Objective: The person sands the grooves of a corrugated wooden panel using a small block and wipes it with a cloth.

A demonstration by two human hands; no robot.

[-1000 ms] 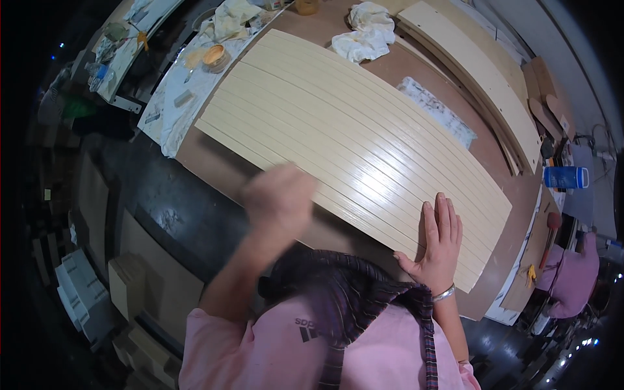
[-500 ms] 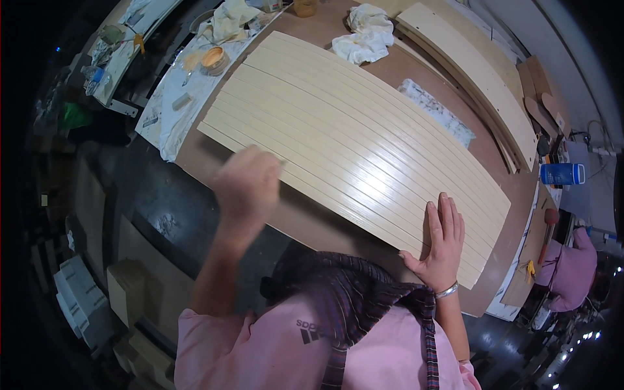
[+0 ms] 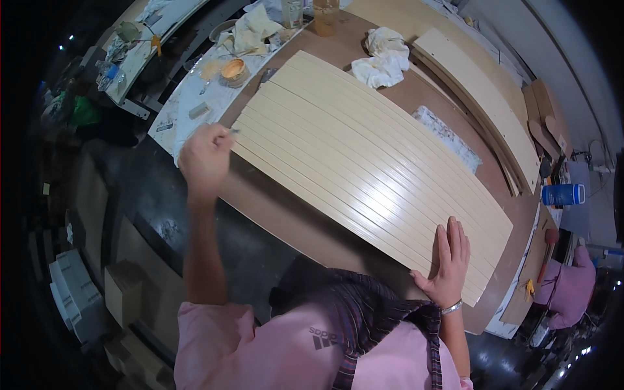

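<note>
A cream panel [image 3: 351,149] with long parallel grooves lies across the brown tabletop [image 3: 273,201], its glossy face reflecting light. At its left corner, my left hand [image 3: 207,156] is closed in a pinch; a small dark tip pokes out of the fingers by the panel's edge, too small to name. My right hand [image 3: 450,263] rests flat near the right end of the panel's near edge, fingers stretched out on the surface and the thumb at the edge.
Left of the panel, a paint-stained white sheet [image 3: 185,110] bears an open tub of orange paste [image 3: 234,71] and a small grey block [image 3: 198,110]. Beyond the panel lie crumpled white cloths [image 3: 383,58] and a long curved board [image 3: 481,97]. A person in pink [image 3: 565,286] is at far right.
My left hand has moved left along the panel's near edge to its left corner, still pinched. My right hand stays flat on the panel. The whole view has shifted slightly.
</note>
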